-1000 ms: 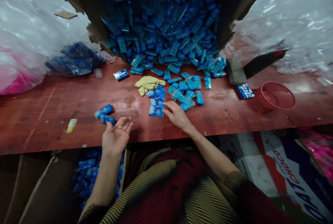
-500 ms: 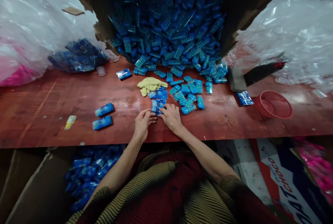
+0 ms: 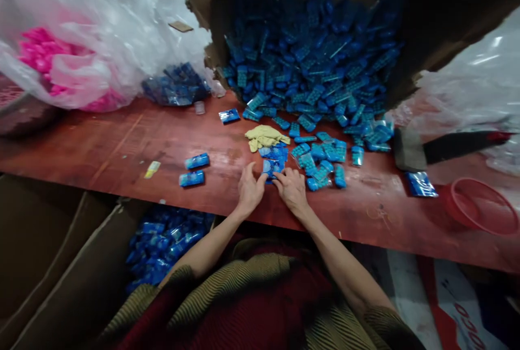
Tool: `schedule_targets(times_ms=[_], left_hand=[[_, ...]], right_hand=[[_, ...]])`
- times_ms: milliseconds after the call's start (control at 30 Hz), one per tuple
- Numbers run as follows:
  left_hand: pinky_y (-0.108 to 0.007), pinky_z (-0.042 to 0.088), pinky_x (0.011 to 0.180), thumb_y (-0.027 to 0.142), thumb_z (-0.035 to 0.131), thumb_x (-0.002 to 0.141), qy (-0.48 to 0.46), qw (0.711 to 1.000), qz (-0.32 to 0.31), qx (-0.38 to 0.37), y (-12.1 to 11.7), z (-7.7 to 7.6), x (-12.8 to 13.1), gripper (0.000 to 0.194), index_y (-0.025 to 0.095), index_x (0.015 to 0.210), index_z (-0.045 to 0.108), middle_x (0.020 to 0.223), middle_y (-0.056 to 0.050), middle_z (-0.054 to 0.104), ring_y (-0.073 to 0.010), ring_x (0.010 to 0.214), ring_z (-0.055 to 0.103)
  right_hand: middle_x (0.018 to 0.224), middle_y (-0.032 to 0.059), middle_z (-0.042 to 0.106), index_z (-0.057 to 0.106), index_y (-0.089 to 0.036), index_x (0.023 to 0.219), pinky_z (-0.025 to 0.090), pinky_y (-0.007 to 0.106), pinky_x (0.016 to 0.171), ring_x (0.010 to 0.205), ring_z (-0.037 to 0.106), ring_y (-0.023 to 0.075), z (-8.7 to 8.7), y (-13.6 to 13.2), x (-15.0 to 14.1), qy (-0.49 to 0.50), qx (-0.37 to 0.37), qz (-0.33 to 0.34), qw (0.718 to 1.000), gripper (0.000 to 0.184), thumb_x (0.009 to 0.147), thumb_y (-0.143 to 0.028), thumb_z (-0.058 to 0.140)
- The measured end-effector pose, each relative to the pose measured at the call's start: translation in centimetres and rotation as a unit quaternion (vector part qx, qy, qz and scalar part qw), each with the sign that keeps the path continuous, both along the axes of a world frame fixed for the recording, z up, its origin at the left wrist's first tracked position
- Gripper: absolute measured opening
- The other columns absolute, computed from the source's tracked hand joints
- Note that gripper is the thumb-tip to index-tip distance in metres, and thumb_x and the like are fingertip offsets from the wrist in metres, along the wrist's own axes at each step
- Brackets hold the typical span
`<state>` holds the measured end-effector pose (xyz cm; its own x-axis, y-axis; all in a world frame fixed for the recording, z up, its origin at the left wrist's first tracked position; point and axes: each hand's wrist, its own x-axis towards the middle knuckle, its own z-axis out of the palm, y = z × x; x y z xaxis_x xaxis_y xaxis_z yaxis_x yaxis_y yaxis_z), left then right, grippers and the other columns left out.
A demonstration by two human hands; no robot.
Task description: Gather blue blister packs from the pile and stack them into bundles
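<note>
Near the front of the red table, my left hand pinches the left edge of a blue printed wrapper between thumb and fingers. My right hand has its thumb and fingertips closed on the same wrapper's near right side. More flat blue wrappers lie just beyond, partly under a crumpled yellow cloth. Right of my hands are several loose clear containers with blue caps and light blue beads. On the left, two blue wrapped packs lie one behind the other.
A torn cardboard box spills blue containers at the back. To the right are a metal block, a blue packet and a red basket. Below the table's front edge, a carton holds blue packs. Pink items fill a plastic bag.
The view has swung left, so the table's things appear farther right. My left hand has turned more upright, its fingers now pointing forward along the wrapper. My right hand stays on the wrapper.
</note>
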<state>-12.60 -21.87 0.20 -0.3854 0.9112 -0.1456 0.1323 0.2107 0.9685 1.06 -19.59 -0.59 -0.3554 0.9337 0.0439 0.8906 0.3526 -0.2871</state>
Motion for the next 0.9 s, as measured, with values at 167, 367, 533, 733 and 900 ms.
schedule_targets(times_ms=[167, 367, 533, 733, 900], left_hand=[[-0.048, 0.024, 0.109, 0.021, 0.05, 0.08, 0.201, 0.973, -0.019, 0.112, 3.6, 0.1, -2.8, 0.038, 0.016, 0.118, 0.052, 0.129, -0.016, 0.051, -0.0282, 0.127, 0.039], [-0.056, 0.025, 0.104, 0.02, 0.061, 0.074, 0.322, 0.939, -0.113, 0.046, 11.9, 0.5, -4.4, 0.05, 0.017, 0.123, 0.051, 0.134, -0.019, 0.048, -0.0358, 0.131, 0.033], [-0.051, 0.033, 0.098, 0.02, 0.058, 0.078, 0.347, 0.925, -0.152, 0.024, 14.2, -0.2, -4.2, 0.029, 0.019, 0.107, 0.063, 0.119, -0.015, 0.06, -0.0325, 0.117, 0.048], [-0.044, 0.035, 0.098, 0.018, 0.055, 0.079, 0.319, 0.934, -0.154, 0.054, 12.2, -1.9, -4.4, 0.024, 0.017, 0.101, 0.066, 0.113, -0.013, 0.063, -0.0282, 0.111, 0.051], [-0.04, 0.034, 0.101, 0.013, 0.054, 0.077, 0.232, 0.961, -0.114, 0.094, 10.2, -1.9, -4.7, 0.033, 0.019, 0.107, 0.064, 0.115, -0.009, 0.063, -0.0247, 0.109, 0.053]], right_hand=[[0.102, 0.0116, 0.063, 0.061, -0.024, 0.12, 0.035, 0.036, 0.076, 0.092, 0.053, 0.0253, 2.1, 2.3, -1.4, -0.015, 0.004, 0.02, 1.0, 0.036, 0.09, -0.041, 0.05], [0.094, 0.0108, 0.063, 0.069, -0.021, 0.094, 0.039, 0.032, 0.069, 0.086, 0.057, 0.0232, 4.1, 8.5, -3.5, -0.036, 0.013, -0.012, 0.999, 0.026, 0.092, -0.033, 0.047], [0.106, 0.0116, 0.06, 0.062, -0.019, 0.11, 0.041, 0.029, 0.07, 0.09, 0.058, 0.0215, 2.9, 13.1, -4.5, -0.013, -0.001, -0.025, 1.0, 0.028, 0.091, -0.033, 0.046], [0.099, 0.0053, 0.063, 0.064, -0.017, 0.105, 0.038, 0.024, 0.074, 0.093, 0.057, 0.0165, 2.1, 12.9, -3.4, 0.01, -0.031, 0.029, 0.999, 0.028, 0.094, -0.024, 0.039], [0.108, 0.008, 0.06, 0.058, -0.021, 0.116, 0.04, 0.027, 0.072, 0.093, 0.055, 0.0196, 2.7, 6.8, -2.4, 0.018, -0.006, -0.001, 1.0, 0.033, 0.095, -0.038, 0.039]])
